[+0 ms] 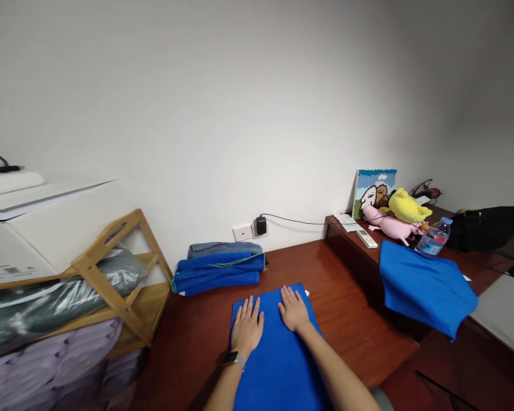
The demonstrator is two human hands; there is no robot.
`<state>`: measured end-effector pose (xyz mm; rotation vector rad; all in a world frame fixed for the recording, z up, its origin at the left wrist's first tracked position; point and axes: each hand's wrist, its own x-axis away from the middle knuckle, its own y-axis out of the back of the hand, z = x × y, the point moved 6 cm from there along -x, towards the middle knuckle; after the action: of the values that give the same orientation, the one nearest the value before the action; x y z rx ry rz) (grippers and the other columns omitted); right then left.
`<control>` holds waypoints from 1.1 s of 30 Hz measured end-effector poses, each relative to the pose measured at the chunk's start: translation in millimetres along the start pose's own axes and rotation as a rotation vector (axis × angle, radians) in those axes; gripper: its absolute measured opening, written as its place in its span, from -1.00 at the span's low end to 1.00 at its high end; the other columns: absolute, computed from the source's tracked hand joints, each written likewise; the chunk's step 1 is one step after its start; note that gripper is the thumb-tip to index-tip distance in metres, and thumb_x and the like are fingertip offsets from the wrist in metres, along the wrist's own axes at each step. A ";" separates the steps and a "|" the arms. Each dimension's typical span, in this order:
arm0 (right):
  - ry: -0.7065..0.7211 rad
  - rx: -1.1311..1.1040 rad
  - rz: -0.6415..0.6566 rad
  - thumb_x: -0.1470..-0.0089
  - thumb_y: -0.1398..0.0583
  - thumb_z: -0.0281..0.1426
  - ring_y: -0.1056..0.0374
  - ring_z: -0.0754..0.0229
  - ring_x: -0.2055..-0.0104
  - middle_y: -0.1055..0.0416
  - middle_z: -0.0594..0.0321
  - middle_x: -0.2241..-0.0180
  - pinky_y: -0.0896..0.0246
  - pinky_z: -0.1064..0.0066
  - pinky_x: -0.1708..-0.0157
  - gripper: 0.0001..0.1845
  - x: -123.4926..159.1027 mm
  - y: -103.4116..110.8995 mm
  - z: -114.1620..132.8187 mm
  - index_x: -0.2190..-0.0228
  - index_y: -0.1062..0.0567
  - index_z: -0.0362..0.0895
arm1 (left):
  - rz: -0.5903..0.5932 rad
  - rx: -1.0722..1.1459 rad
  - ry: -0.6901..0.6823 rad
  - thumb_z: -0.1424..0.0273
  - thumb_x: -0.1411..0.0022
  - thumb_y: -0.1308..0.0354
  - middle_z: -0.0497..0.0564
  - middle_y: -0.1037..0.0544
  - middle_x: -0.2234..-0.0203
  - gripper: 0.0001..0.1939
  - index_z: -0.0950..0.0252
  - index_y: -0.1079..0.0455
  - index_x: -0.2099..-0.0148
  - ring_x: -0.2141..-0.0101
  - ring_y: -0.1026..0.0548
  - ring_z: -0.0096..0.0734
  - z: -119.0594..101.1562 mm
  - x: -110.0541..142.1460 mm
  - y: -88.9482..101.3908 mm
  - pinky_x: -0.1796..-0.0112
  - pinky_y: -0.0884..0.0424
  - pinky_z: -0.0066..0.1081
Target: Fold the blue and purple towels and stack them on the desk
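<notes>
A blue cloth (274,357) lies spread flat on the reddish-brown wooden table (351,308), its near end running out of view at the bottom. My left hand (247,328) rests flat near its far left corner, fingers stretched forward; a watch is on that wrist. Close to the far right corner, my right hand (293,308) presses flat with the fingers slightly spread. A small white tag (307,293) sticks out by the cloth's right edge. Behind the hands, a stack of folded blue cloths (218,271) sits against the wall, with a grey-blue folded cloth (225,249) at its back.
At right, a raised shelf (346,233) holds a remote (366,238), plush toys (392,224), a water bottle (436,235) and another blue cloth (426,288) hanging over its edge. A black charger (261,224) is plugged into the wall. A wooden rack (132,297) stands left.
</notes>
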<state>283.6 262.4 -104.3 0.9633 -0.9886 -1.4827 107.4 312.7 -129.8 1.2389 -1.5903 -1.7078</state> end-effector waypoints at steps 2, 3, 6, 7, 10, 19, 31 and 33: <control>-0.089 0.033 0.030 -0.47 0.20 -0.19 0.23 0.09 -0.57 0.13 0.12 -0.52 0.34 0.08 -0.51 -0.30 -1.0 14.8 -32.5 -0.49 0.00 -0.22 | 0.010 -0.003 0.024 0.23 -0.50 0.20 0.18 -0.19 -0.47 -0.39 0.27 -0.17 -0.49 -0.44 -0.19 -0.05 2.8 -2.9 2.3 -0.39 -0.13 0.07; -0.118 0.046 0.047 -0.47 0.21 -0.20 0.24 0.09 -0.57 0.15 0.11 -0.52 0.34 0.08 -0.51 -0.29 -1.5 21.7 -43.7 -0.49 0.02 -0.24 | 0.022 -0.005 0.028 0.23 -0.50 0.20 0.18 -0.20 -0.46 -0.39 0.27 -0.17 -0.49 -0.44 -0.19 -0.06 2.9 -4.5 4.1 -0.39 -0.14 0.06; -0.129 0.066 0.039 -0.47 0.21 -0.23 0.26 0.06 -0.57 0.16 0.06 -0.52 0.38 0.10 -0.52 -0.29 -0.9 34.3 -45.2 -0.48 0.02 -0.32 | 0.047 -0.009 0.027 0.24 -0.51 0.22 0.19 -0.26 -0.44 -0.39 0.32 -0.20 -0.47 -0.42 -0.23 -0.09 -0.2 -4.2 9.9 -0.39 -0.15 0.02; -0.110 0.065 0.003 -0.47 0.20 -0.24 0.27 0.05 -0.57 0.16 0.04 -0.52 0.40 0.10 -0.52 -0.29 1.3 34.7 -34.7 -0.47 0.00 -0.34 | 0.042 -0.010 0.021 0.24 -0.52 0.24 0.21 -0.27 -0.43 -0.39 0.35 -0.22 -0.46 -0.42 -0.23 -0.10 -2.0 -0.6 11.2 -0.40 -0.15 0.00; 0.014 0.011 -0.123 -0.48 0.19 -0.24 0.25 0.06 -0.57 0.11 0.08 -0.51 0.38 0.13 -0.52 -0.32 17.7 18.7 18.5 -0.48 -0.04 -0.27 | -0.032 -0.029 -0.015 0.26 -0.53 0.29 0.24 -0.28 -0.42 -0.38 0.42 -0.26 -0.43 -0.42 -0.23 -0.11 -7.8 23.1 9.9 -0.40 -0.16 -0.02; -0.017 -0.016 -0.037 -0.49 0.17 -0.16 0.18 0.06 -0.55 0.06 0.11 -0.50 0.30 0.08 -0.51 -0.32 69.0 -6.3 17.2 -0.47 -0.07 -0.19 | -0.090 -0.100 0.050 0.20 -0.51 0.29 0.24 -0.27 -0.42 -0.34 0.45 -0.22 -0.44 -0.40 -0.28 -0.07 15.0 83.5 5.1 -0.37 -0.22 0.01; 0.151 -0.061 -0.048 -0.48 0.15 -0.22 0.15 0.11 -0.55 0.01 0.17 -0.49 0.28 0.16 -0.51 -0.35 121.9 -13.0 49.0 -0.47 -0.09 -0.15 | -0.087 -0.021 -0.125 0.37 -0.48 0.21 0.15 -0.29 -0.42 -0.42 0.33 -0.26 -0.44 -0.42 -0.23 -0.17 -66.0 116.6 27.5 -0.40 -0.18 -0.05; 0.117 -0.054 -0.048 -0.48 0.14 -0.19 0.15 0.10 -0.55 0.02 0.16 -0.49 0.28 0.13 -0.51 -0.34 131.0 -15.8 43.0 -0.47 -0.08 -0.14 | -0.049 -0.022 -0.128 0.36 -0.49 0.21 0.12 -0.27 -0.43 -0.42 0.30 -0.24 -0.45 -0.43 -0.22 -0.18 -66.0 128.8 25.4 -0.40 -0.17 -0.04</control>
<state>223.2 137.8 -113.1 1.0292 -0.8428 -1.4678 98.5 166.2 -135.6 1.1885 -1.6212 -1.8638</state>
